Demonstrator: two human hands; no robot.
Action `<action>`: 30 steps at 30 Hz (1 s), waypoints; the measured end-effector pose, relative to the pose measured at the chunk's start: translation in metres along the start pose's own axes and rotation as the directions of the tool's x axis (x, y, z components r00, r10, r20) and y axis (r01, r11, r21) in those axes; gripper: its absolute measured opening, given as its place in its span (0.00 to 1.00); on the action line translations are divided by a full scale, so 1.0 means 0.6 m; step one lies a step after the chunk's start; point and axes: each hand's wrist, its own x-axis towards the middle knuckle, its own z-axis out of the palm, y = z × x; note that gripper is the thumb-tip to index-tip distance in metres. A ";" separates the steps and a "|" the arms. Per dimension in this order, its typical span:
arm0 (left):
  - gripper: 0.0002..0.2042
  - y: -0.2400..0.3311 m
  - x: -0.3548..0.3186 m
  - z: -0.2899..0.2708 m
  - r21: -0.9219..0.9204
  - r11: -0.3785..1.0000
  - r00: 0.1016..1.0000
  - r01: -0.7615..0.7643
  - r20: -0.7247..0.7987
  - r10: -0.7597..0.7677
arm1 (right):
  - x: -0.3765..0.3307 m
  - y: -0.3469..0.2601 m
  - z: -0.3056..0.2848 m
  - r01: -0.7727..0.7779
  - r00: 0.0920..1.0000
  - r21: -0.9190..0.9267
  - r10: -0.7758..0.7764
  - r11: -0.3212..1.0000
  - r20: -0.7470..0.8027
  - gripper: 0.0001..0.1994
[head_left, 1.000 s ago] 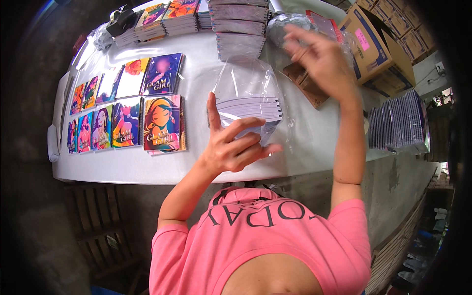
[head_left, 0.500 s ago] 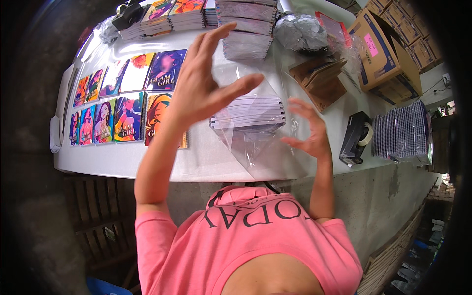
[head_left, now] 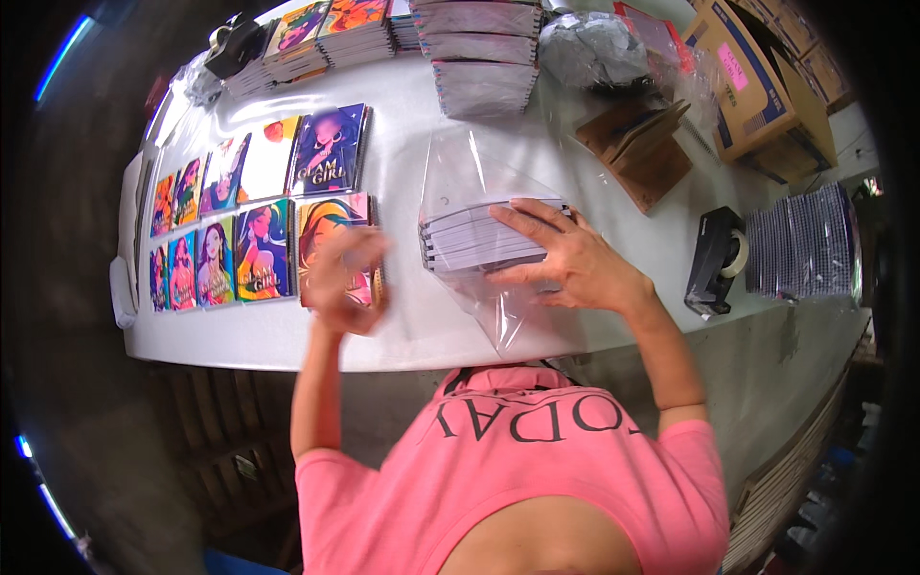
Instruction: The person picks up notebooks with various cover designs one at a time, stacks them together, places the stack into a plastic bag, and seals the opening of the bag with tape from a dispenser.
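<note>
Before me a stack of spiral notebooks lies inside a clear plastic bag, whose loose ends spread toward and away from me. My right hand rests on the stack's right side, fingers stretched over the wrapped notebooks. Left of the stack, my left hand hovers over a notebook with a colourful cover at the near end of two laid-out rows. Motion smears that hand, so its fingers cannot be read clearly.
Wrapped stacks and piled notebooks stand at the back. To the right are a brown wooden holder, a black tape dispenser, a bundle of notebooks and a cardboard box. Grey plastic lies behind.
My left hand has dropped from above the table's middle back toward me, over the near notebooks. My right hand has moved left onto the wrapped stack. The view has shifted slightly.
</note>
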 end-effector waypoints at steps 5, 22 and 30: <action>0.39 0.057 0.044 0.073 -0.005 1.000 0.817 0.004 0.577 -0.001 | 0.001 0.001 -0.012 0.003 0.993 -0.086 0.007 0.996 0.119 0.29; 0.48 0.051 0.158 0.067 0.015 0.996 0.478 -0.085 0.878 0.028 | 0.134 0.104 -0.044 0.115 0.837 0.822 0.391 0.558 -0.383 0.06; 0.53 0.056 0.171 0.067 0.074 0.985 0.411 -0.157 0.912 -0.003 | -0.343 0.154 0.002 -0.529 -0.124 0.675 0.739 0.515 -0.662 0.15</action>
